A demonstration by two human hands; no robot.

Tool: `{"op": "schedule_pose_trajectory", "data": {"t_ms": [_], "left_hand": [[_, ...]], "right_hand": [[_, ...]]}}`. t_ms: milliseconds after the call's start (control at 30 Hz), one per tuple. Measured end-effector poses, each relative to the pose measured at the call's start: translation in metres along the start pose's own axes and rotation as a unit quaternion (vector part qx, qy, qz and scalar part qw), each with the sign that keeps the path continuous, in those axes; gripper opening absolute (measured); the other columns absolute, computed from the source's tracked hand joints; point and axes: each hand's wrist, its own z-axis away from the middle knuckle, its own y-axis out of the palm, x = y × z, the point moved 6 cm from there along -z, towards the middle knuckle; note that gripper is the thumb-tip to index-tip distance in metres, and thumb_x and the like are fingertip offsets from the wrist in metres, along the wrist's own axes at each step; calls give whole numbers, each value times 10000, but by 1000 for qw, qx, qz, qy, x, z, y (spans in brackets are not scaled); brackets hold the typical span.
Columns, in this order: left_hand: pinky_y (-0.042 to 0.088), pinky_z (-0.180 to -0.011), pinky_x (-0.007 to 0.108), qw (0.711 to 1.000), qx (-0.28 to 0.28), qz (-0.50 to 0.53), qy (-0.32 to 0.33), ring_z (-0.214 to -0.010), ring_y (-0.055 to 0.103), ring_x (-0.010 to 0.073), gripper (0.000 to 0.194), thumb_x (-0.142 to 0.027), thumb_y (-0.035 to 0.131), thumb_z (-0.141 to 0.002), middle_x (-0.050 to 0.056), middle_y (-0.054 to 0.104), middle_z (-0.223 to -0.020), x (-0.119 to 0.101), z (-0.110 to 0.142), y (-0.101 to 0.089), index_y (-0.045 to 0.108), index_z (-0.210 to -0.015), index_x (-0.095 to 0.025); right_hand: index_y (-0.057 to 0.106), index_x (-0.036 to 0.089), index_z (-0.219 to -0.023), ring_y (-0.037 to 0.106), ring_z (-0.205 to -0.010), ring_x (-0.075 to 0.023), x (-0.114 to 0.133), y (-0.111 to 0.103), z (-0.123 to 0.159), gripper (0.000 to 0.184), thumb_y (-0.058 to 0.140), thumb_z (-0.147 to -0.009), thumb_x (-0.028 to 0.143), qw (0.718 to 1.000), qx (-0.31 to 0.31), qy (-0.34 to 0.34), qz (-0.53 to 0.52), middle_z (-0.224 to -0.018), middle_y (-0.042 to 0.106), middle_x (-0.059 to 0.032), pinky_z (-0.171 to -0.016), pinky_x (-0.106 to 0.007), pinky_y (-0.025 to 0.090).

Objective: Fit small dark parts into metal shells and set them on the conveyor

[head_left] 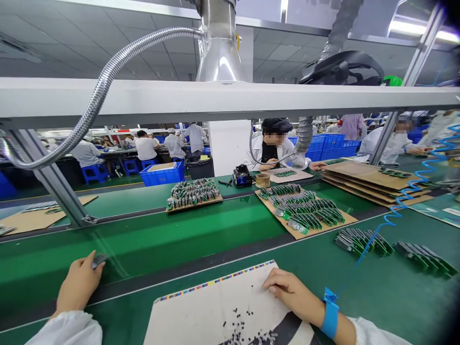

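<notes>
My left hand [79, 281] is closed over the green conveyor belt at the left. Between its thumb and fingers it grips a small flat grey piece [99, 260], partly covered by the fingertips. My right hand [287, 292] rests at the right edge of a white cardboard sheet [187, 311], its fingers bent and pinched together. What those fingertips hold, if anything, is hidden. Small black parts [239, 328] lie scattered on the sheet, densest near the bottom of the view. A blue wrist strap [329, 314] circles my right wrist.
Green circuit boards stand in rows on cardboard [305, 208] on the belt, with another batch [194, 192] farther left. More boards [362, 242] lean together at the right. A coiled blue cord [398, 196] hangs there. A co-worker [271, 148] sits opposite, beneath a white overhead beam [161, 100].
</notes>
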Motion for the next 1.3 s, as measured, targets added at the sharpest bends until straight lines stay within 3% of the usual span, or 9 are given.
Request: {"op": "schedule_pose_trajectory", "data": {"t_ms": [67, 200, 333, 433, 567, 733, 833, 967, 1300], "left_hand": [[393, -899, 382, 999, 10, 50, -4, -1151, 464, 366, 59, -256, 556, -698, 47, 551, -733, -16, 6, -1, 573, -742, -221], [426, -785, 357, 972, 77, 207, -82, -958, 564, 332, 260, -291, 687, -649, 15, 600, -756, -54, 30, 15, 595, -878, -208], [472, -762, 242, 876, 215, 409, -140, -914, 612, 186, 237, -190, 675, -690, 67, 658, -955, -111, 86, 50, 598, -913, -162], [498, -745, 220, 794, 334, 485, -152, -842, 633, 155, 224, -125, 708, -681, 104, 657, -980, -156, 135, 62, 648, -897, -126], [513, -689, 215, 711, 431, 535, -148, -791, 646, 154, 380, -154, 793, -648, 80, 639, -934, -197, 184, 43, 662, -1004, -131], [503, -709, 175, 616, 508, 591, -112, -865, 642, 156, 314, -227, 780, -706, 103, 646, -995, -235, 220, 11, 672, -976, -108], [508, -719, 174, 607, 512, 601, -93, -923, 638, 167, 272, -259, 696, -793, 128, 653, -1070, -250, 231, -1, 671, -1019, -112], [492, -771, 159, 621, 505, 597, -50, -928, 646, 145, 269, -217, 701, -790, 99, 686, -1043, -261, 241, -14, 672, -1047, -145], [492, -755, 204, 704, 482, 519, 47, -910, 599, 143, 280, -261, 703, -785, 28, 688, -1018, -258, 253, -15, 678, -1064, -256]], "right_hand": [[674, 176, -881, 515, -676, -179, -1, -1, 0, 325, 462, -868, 423, 1000, -14, 9, -5, -792, 568, -70, -643, -330, 436], [636, 176, -841, 516, -639, -161, -4, -4, -1, 364, 478, -853, 504, 999, -34, 31, -25, -788, 565, -54, -615, -308, 457], [652, 195, -849, 570, -717, -185, -1, -12, -2, 396, 496, -833, 559, 998, -49, 30, -16, -808, 610, -54, -668, -319, 493], [662, 198, -854, 605, -752, -202, 9, -18, -5, 402, 543, -799, 578, 997, -66, 34, -24, -824, 645, -64, -666, -315, 519], [664, 220, -825, 604, -682, -186, 48, -26, -9, 296, 598, -797, 507, 995, -94, 2, -31, -766, 646, -47, -589, -287, 534], [661, 242, -777, 610, -665, -175, 129, -40, -16, 104, 642, -803, 340, 981, -139, -135, -27, -781, 654, -45, -534, -264, 535], [644, 243, -809, 615, -685, -165, 163, -44, -17, 10, 635, -811, 237, 968, -155, -194, -36, -763, 644, -32, -562, -256, 543], [609, 257, -898, 618, -719, -144, 184, -45, -10, 154, 633, -803, 138, 958, -169, -228, -34, -780, 636, -9, -622, -248, 549], [629, 232, -869, 623, -693, -174, 207, -40, 8, 160, 604, -816, 83, 938, -154, -305, 55, -753, 653, -25, -589, -303, 520]]}}
